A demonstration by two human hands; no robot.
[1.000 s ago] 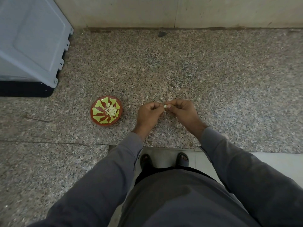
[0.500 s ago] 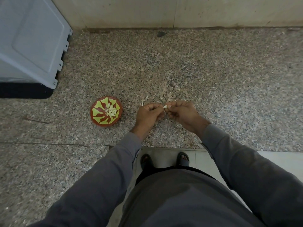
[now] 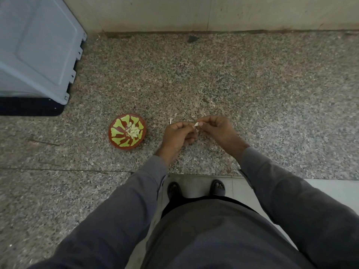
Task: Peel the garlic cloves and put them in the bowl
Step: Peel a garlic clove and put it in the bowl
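Observation:
A small white garlic clove (image 3: pixel 196 124) is pinched between the fingertips of my left hand (image 3: pixel 177 133) and my right hand (image 3: pixel 217 130), which meet above the speckled granite counter. Both hands have curled fingers. To the left of my left hand stands a red bowl (image 3: pixel 116 137) with a yellow-green pattern, holding several peeled cloves (image 3: pixel 133 131) in its middle. A tiny white stalk piece (image 3: pixel 170 120) lies on the counter just beyond my left hand.
A grey plastic appliance (image 3: pixel 37 49) with a black base stands at the back left. A tiled wall (image 3: pixel 213 12) runs along the back of the granite counter (image 3: pixel 252 84). The counter's front edge runs near my sleeves, with white floor tile (image 3: pixel 330 189) and my feet below.
Both hands stay together on the clove; the fingers have shifted slightly. The bowl has not moved.

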